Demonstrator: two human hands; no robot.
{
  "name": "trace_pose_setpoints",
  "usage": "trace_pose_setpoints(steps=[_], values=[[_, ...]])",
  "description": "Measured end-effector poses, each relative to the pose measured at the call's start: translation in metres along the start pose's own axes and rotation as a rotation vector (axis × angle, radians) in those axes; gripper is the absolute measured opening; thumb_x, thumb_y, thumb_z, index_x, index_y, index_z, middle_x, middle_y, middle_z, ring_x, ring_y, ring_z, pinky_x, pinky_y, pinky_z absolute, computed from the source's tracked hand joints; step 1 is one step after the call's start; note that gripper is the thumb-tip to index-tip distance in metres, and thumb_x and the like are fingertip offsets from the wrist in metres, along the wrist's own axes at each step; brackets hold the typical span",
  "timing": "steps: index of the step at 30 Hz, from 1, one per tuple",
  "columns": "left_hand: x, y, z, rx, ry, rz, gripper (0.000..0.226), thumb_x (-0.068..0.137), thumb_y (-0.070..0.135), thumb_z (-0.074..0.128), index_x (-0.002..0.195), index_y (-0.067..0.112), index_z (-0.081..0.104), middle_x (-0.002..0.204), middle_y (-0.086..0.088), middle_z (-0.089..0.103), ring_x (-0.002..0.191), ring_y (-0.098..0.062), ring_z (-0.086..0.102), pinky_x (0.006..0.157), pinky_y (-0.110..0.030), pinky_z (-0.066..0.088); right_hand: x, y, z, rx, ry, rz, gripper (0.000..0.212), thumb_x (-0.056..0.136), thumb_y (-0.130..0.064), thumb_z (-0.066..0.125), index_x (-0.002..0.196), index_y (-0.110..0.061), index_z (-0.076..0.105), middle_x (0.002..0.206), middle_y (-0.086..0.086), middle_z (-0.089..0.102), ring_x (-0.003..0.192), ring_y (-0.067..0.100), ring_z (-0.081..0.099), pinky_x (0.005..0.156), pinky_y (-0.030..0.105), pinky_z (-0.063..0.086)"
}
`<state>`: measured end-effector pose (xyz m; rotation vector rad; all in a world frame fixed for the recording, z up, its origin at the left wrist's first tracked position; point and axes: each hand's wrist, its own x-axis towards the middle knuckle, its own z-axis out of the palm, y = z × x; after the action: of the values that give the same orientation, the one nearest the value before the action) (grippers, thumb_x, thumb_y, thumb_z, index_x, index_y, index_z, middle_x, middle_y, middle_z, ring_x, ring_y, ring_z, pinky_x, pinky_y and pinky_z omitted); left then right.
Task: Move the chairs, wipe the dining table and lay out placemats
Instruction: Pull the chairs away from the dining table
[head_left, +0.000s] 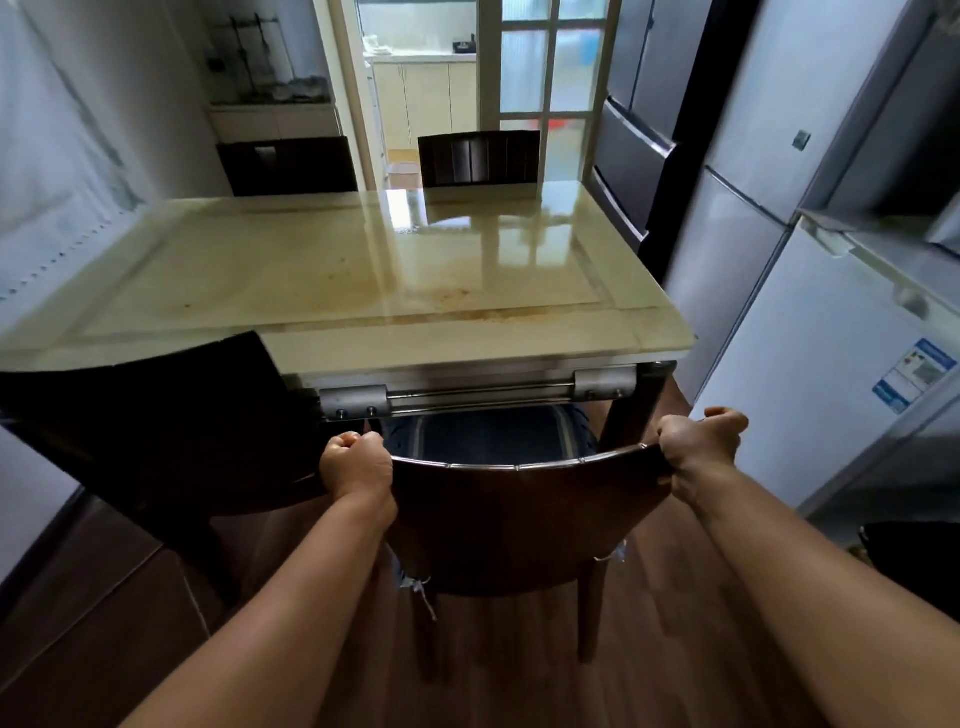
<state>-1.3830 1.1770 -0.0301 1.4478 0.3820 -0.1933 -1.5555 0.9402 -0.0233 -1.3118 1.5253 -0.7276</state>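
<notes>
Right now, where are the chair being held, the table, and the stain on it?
held chair (524, 519): head view, middle of backrest.
dining table (467, 351): head view, near edge.
brown stain (457, 296): head view, centre of stain.

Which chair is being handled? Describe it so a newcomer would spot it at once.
Find the glossy cream table. At its near edge stand two dark chairs; it is the right chair. Only it has a left hand and a right hand gripping its backrest.

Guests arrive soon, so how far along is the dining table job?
Early stage. In hand: left hand and right hand grip the near chair backrest at the table. Three other chairs still stand at it. Left: the brownish stains are unwiped, and no placemats are laid.
</notes>
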Motion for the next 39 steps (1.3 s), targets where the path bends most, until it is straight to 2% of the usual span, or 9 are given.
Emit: trace_pose_setpoints(steps=[8,10,12,14,17,21,31,35,39], values=[[0.067,0.017,0.049,0.003,-0.02,0.041,0.032,0.079,-0.003,0.046,0.059,0.018,0.033,0.059,0.0,0.035,0.053,-0.015,0.031,0.052,-0.027,0.028,0.032,-0.042,0.057,0.034,0.043,-0.013,0.038,0.076,-0.003,0.058,0.107,-0.011,0.037,0.118,0.019,0.046,0.102,0.034,0.051,0.086,0.048,0.051],[0.085,0.02,0.065,0.03,-0.005,0.051,0.032,0.078,-0.002,0.047,0.058,0.018,0.032,0.057,0.0,0.034,0.052,-0.016,0.03,0.052,-0.027,0.027,0.046,-0.052,0.076,0.061,0.063,-0.032,0.025,0.076,0.001,0.058,0.087,-0.011,0.039,0.107,0.018,0.05,0.103,0.035,0.054,0.085,0.047,0.051],[0.101,0.023,0.082,0.047,0.009,0.047,0.032,0.079,-0.001,0.047,0.058,0.018,0.032,0.057,0.0,0.033,0.052,-0.016,0.03,0.053,-0.027,0.028,0.062,-0.064,0.096,0.061,0.063,-0.041,0.031,0.075,0.002,0.058,0.074,-0.017,0.034,0.107,0.018,0.052,0.102,0.034,0.055,0.085,0.047,0.052],[0.116,0.024,0.094,0.065,0.027,0.048,0.032,0.081,0.0,0.047,0.059,0.017,0.032,0.059,-0.001,0.034,0.055,-0.018,0.032,0.057,-0.03,0.03,0.076,-0.071,0.113,0.054,0.053,-0.029,0.026,0.076,0.0,0.058,0.088,-0.012,0.039,0.12,0.02,0.049,0.103,0.033,0.054,0.087,0.042,0.05],[0.139,0.028,0.114,0.092,0.06,0.057,0.031,0.082,0.002,0.049,0.06,0.017,0.034,0.061,0.0,0.036,0.06,-0.02,0.035,0.064,-0.033,0.033,0.098,-0.077,0.139,0.025,0.043,-0.051,0.042,0.078,-0.003,0.06,0.114,-0.003,0.038,0.128,0.022,0.043,0.099,0.029,0.048,0.081,0.031,0.041],[0.163,0.037,0.14,0.071,0.074,0.069,0.031,0.081,0.0,0.049,0.061,0.017,0.032,0.061,0.001,0.034,0.056,-0.016,0.032,0.056,-0.029,0.03,0.123,-0.092,0.159,-0.016,0.054,-0.074,0.044,0.079,-0.005,0.059,0.117,-0.004,0.037,0.128,0.022,0.042,0.087,0.023,0.036,0.061,0.017,0.022],[0.173,0.04,0.149,0.047,0.061,0.025,0.033,0.08,0.001,0.049,0.059,0.019,0.032,0.062,0.001,0.036,0.057,-0.015,0.034,0.065,-0.033,0.033,0.135,-0.092,0.171,-0.049,0.036,-0.087,0.046,0.077,-0.008,0.059,0.116,-0.006,0.035,0.126,0.02,0.042,0.085,0.028,0.042,0.079,0.04,0.041],[0.171,0.036,0.145,0.058,0.055,0.022,0.03,0.082,0.006,0.051,0.061,0.019,0.034,0.063,0.0,0.039,0.058,-0.017,0.038,0.069,-0.034,0.035,0.132,-0.085,0.17,-0.047,0.013,-0.076,0.046,0.077,-0.011,0.06,0.115,-0.008,0.034,0.127,0.019,0.041,0.086,0.028,0.043,0.078,0.038,0.042],[0.164,0.035,0.137,0.215,0.081,0.061,0.023,0.086,0.025,0.058,0.073,0.014,0.043,0.081,-0.009,0.052,0.08,-0.023,0.049,0.076,-0.034,0.043,0.13,-0.081,0.166,-0.059,-0.03,-0.051,0.049,0.077,-0.02,0.061,0.116,-0.013,0.032,0.129,0.016,0.04,0.108,0.035,0.048,0.095,0.045,0.043]])
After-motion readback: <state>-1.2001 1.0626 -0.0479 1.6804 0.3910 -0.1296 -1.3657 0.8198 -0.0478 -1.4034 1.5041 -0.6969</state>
